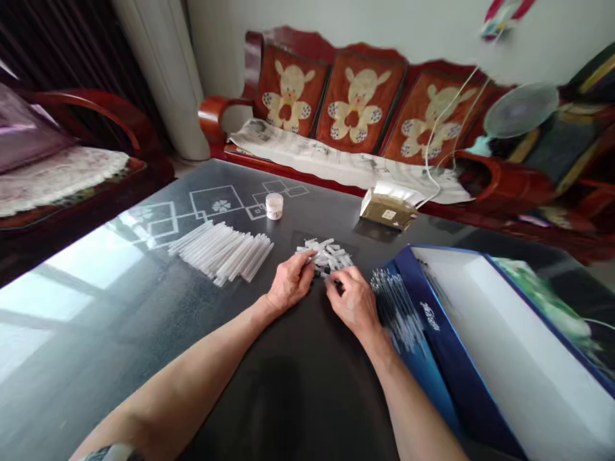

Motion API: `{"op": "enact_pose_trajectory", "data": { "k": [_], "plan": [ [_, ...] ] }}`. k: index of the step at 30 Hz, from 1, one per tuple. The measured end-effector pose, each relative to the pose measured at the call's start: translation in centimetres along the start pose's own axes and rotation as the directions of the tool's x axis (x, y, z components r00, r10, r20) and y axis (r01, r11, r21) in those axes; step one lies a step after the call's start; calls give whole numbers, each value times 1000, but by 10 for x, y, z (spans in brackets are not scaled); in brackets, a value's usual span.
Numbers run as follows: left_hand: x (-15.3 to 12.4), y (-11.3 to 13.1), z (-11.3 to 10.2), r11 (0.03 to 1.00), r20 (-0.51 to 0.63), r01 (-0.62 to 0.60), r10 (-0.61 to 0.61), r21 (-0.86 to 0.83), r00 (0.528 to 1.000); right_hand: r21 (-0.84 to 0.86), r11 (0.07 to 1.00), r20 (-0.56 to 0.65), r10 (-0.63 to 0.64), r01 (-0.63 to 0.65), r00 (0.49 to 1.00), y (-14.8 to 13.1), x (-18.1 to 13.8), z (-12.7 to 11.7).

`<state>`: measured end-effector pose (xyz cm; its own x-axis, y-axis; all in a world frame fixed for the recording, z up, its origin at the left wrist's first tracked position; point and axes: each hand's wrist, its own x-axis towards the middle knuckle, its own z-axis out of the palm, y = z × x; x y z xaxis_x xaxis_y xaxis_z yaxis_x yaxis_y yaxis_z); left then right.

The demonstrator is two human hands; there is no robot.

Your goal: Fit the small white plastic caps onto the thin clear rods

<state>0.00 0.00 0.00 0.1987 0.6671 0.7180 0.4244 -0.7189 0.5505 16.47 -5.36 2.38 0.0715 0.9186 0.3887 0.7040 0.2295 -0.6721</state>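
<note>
**Black glass table (pixel 144 333), two hands at a heap of small white pieces (pixel 331 255)**

Bare forearms come in from the near edge and meet over the middle of the tabletop. The left hand (pixel 291 282) is curled, thumb and forefinger pinched together on one of the pieces at the heap's near-left edge. The right hand (pixel 353 301) sits just beside it, fingers bent down onto the near-right edge of the heap. From where I stand I cannot tell whether it grips a piece or only rests there.

The heap lies directly ahead of both sets of fingertips, touching them, and the left hand reaches slightly further into it. The pieces point every way, so the heap has no single long axis.

Just outboard of the right hand lies a bundle of thin clear rods (pixel 396 307), their length running away from the person, close against the wall of a blue box (pixel 449 365) with a white inside.

Out to the left of the left hand, well apart from it, is a row of white tubes (pixel 221 253) laid side by side, slanting up to the right. Beyond the left hand stands a small white jar (pixel 274 206). Beyond the right hand lies a tan packet (pixel 388 210).

Past the table's far edge is a red wooden sofa (pixel 216 118) with printed cushions, and a fan (pixel 521 110) stands off to the right.
</note>
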Motion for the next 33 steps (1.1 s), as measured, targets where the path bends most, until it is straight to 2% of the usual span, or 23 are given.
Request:
{"op": "enact_pose_trajectory", "data": {
  "k": [2,4,6,8,9,10,12,16,20,27,33],
  "plan": [
    [0,0,2,998,46,-56,56,4,997,212,968,-30,143,-134,989,4,6,0],
    [0,1,3,996,98,-93,92,8,991,456,855,-12,284,-248,959,7,12,0],
    [-1,3,2,994,158,-110,107,11,982,723,603,77,414,-337,907,8,15,1],
    [-2,6,1,993,215,-115,108,21,971,871,335,165,488,-358,857,8,17,2],
    [-2,7,1,993,242,-118,107,31,964,905,231,197,516,-357,834,8,18,3],
    [-2,8,0,992,265,-121,105,46,958,921,155,224,539,-356,812,8,19,3],
    [-3,10,-1,988,303,-129,99,80,948,930,73,259,563,-359,785,7,19,5],
    [-3,11,0,983,332,-143,97,119,938,927,56,285,539,-371,793,6,17,7],
    [-3,11,0,983,335,-130,81,127,939,921,102,279,504,-377,818,3,14,9],
    [-2,11,-1,988,363,-86,33,132,931,870,331,203,437,-366,876,2,10,10],
    [3,15,-3,986,408,-52,-18,161,913,815,442,181,422,-375,888,7,9,10]
  ]
}}
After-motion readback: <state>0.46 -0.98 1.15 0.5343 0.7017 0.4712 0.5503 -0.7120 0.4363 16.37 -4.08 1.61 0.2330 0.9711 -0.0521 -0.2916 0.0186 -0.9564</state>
